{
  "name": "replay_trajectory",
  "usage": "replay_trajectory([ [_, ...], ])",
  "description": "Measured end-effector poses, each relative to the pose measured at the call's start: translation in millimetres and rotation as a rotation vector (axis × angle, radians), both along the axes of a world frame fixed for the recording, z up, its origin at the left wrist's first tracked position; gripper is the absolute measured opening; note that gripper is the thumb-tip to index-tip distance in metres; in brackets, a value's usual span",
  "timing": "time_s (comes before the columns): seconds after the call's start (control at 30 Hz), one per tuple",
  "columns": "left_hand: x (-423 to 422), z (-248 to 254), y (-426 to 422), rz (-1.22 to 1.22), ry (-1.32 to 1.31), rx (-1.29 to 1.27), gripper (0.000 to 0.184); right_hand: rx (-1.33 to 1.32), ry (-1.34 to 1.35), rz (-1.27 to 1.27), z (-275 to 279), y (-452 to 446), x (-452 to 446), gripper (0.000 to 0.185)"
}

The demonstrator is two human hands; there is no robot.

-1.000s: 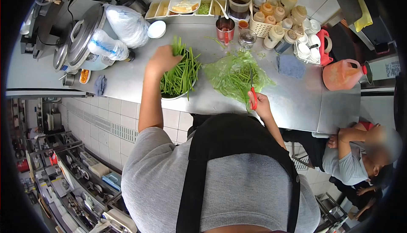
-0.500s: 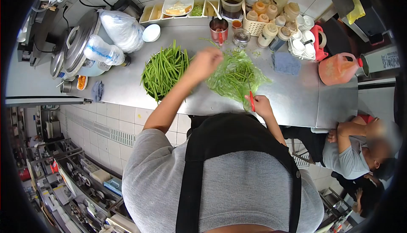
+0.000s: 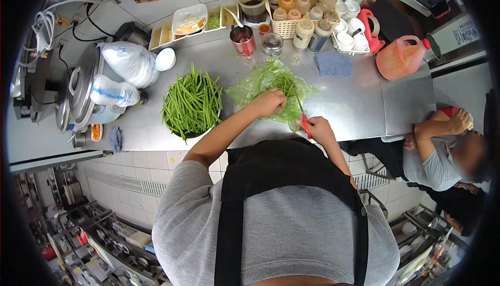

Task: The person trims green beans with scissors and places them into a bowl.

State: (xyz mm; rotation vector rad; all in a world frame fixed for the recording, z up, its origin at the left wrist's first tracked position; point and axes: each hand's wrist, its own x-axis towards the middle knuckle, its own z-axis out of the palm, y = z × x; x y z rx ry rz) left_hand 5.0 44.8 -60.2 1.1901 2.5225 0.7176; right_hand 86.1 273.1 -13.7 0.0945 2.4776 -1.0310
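My right hand grips red-handled scissors, their blades pointing away from me over a green plastic bag spread on the counter. Short green trimmings lie on the bag. Over the bag's near part is my left hand, its fingers curled downward; what they hold, if anything, is hidden. To the left of that hand, a round bowl is heaped with long green beans.
Behind the bag stand a red-tinted metal jug, a glass jar and a basket of sauce bottles. A blue cloth and a pinkish jug are at right. Another person sits at far right.
My left hand has come down from above the far side, near the beans, to the bag's near part. My right hand still holds the scissors. The whole view has shifted and turned slightly.
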Motion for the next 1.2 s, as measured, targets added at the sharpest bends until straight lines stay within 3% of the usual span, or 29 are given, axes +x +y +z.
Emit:
replay_trajectory([
  [0.07, -7, 5, 0, 0.103, -0.097, 0.287, 0.019, -0.003, -0.015, -0.019, 2, -1, 0, 0.062],
  [0.1, -11, 6, -1, 0.098, -0.101, 0.286, 0.019, 0.056, -0.031, 0.013, 2, -1, -1, 0.064],
  [0.17, -19, 7, -6, 0.382, -0.085, 0.248, 0.024, 0.114, -0.049, 0.045, 4, -1, -3, 0.066],
  [0.2, -24, 3, -9, 0.383, -0.087, 0.247, 0.024, 0.148, -0.067, 0.111, 7, -1, -4, 0.065],
  [0.27, -30, -13, -16, 0.561, -0.149, 0.002, 0.028, 0.183, -0.084, 0.18, 12, -1, -5, 0.064],
  [0.3, -28, -16, -18, 0.561, -0.149, 0.004, 0.028, 0.198, -0.143, 0.238, 14, -1, -6, 0.063],
  [0.37, -23, -23, -20, 0.709, -0.192, -0.333, 0.04, 0.218, -0.199, 0.291, 14, 2, -9, 0.062],
  [0.4, -19, -20, -20, 0.706, -0.192, -0.33, 0.04, 0.247, -0.22, 0.288, 13, 3, -9, 0.063],
  [0.57, -3, -13, -23, 0.564, -0.185, -0.412, 0.074, 0.274, -0.194, 0.223, 14, 0, -12, 0.065],
  [0.67, 0, -15, -17, 0.587, -0.107, -0.481, 0.08, 0.25, -0.115, 0.175, -5, -4, -15, 0.067],
  [0.8, 11, -7, -10, 0.613, 0.092, -0.429, 0.073, 0.202, -0.149, 0.202, 9, -20, -21, 0.066],
  [0.9, 3, -27, -9, 0.558, 0.04, -0.454, 0.059, 0.178, -0.198, 0.22, 18, -24, -22, 0.066],
  [1.0, 2, -26, -5, 0.611, -0.18, -0.435, 0.047, 0.188, -0.17, 0.2, 15, -20, -22, 0.066],
  [1.07, 8, -6, -3, 0.785, -0.209, -0.183, 0.043, 0.188, -0.172, 0.188, 15, -20, -22, 0.066],
  [1.2, -2, -25, -15, 0.829, -0.072, -0.041, 0.035, 0.122, -0.123, 0.104, 22, -22, -21, 0.066],
])
